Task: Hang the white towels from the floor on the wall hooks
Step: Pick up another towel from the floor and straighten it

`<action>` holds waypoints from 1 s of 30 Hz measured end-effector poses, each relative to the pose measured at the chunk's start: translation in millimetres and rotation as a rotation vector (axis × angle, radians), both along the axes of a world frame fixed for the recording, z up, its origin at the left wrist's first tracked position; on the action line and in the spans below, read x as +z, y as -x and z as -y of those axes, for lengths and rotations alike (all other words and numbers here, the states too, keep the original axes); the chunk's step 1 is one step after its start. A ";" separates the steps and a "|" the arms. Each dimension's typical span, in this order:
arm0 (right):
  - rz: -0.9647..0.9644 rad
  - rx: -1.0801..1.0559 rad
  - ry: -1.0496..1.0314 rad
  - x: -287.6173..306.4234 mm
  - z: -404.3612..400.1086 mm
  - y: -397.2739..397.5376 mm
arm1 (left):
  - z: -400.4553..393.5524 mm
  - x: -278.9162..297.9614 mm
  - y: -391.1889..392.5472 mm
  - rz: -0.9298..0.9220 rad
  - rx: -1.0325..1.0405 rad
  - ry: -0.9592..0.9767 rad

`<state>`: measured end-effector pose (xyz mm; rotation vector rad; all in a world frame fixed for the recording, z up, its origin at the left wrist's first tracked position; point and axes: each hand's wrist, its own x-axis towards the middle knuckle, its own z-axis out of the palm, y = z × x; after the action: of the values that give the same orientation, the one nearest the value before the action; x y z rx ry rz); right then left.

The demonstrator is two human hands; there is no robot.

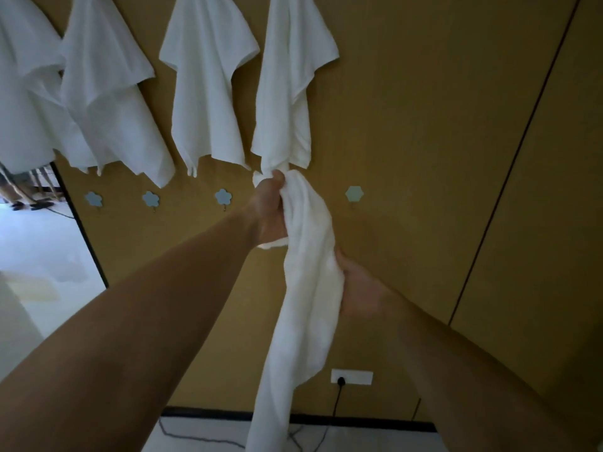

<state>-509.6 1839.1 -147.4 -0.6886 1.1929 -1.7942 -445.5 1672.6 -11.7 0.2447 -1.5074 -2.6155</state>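
We saw the left hand [270,210] clenched around the bunched top of a white towel [306,288], raised against the tan wall [424,125] just below the hem of one hanging towel; the right hand [362,288] sat lower, its fingers tucked behind the same towel's middle and gripping the cloth from the side, though the fold hid the fingertips; the towel dropped in a long twisted length from the upper fist, past the lower hand, and ran out of view at the bottom edge.

We could read no writing, brand or label anywhere.

We counted four hung towels [208,76] in a row along the top of the wall, the two at the left overlapping; below them we counted four small pale-blue flower-shaped hooks [354,194] showing in a lower row, all bare, with the held towel raised between the third and the fourth of them; one white wall socket [351,377] sat low on the wall with a single dark plug in it, its cable [334,406] trailing to the pale floor [49,249].
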 end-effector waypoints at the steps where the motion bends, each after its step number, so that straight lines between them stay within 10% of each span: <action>1: 0.016 0.012 -0.033 -4.3 1.8 -2.4 | 1.1 -1.9 0.8 -0.009 -0.005 -0.002; 9: 0.095 -0.096 0.063 38.2 14.4 -2.8 | 28.7 -83.8 -27.1 0.292 -0.276 0.458; 14: 0.067 -0.076 -0.114 20.6 6.1 5.3 | 39.9 -102.9 -27.8 0.344 -0.087 0.420; 30: 0.401 -0.170 0.276 6.5 5.9 -4.3 | 51.3 -73.1 -23.4 0.224 0.061 0.087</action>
<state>-505.3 1833.2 -140.9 -0.3576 0.7618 -2.1409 -422.1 1621.3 -84.8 0.5823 -1.6467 -2.5385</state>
